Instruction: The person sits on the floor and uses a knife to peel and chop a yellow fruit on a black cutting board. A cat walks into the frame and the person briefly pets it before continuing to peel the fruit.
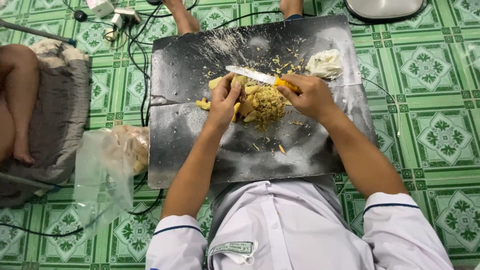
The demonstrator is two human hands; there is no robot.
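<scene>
Your right hand (pixel 309 95) is closed around the yellow handle of a knife (pixel 260 77), blade pointing left and lying across the top of the chopped yellow pile (pixel 265 102). Your left hand (pixel 223 102) is pressed down flat-ish on the yellow chunks (pixel 204 104) at the left edge of that pile, fingers curled over a piece; can't tell if it's pinched or just pinned. So the pile sits between your two hands, just under and below the blade, touching both. All of it is on a dark board (pixel 200 145) laid across the green patterned tile floor (pixel 440 130). Small yellow scraps are scattered over the board around the pile. A crumpled white lump (pixel 325 64) sits on the board's upper right, near the right hand but apart from it. A clear plastic bag (pixel 107 170) with pale pieces inside lies off the board's left edge. Another person's leg (pixel 17 95) rests on grey cloth at far left.
</scene>
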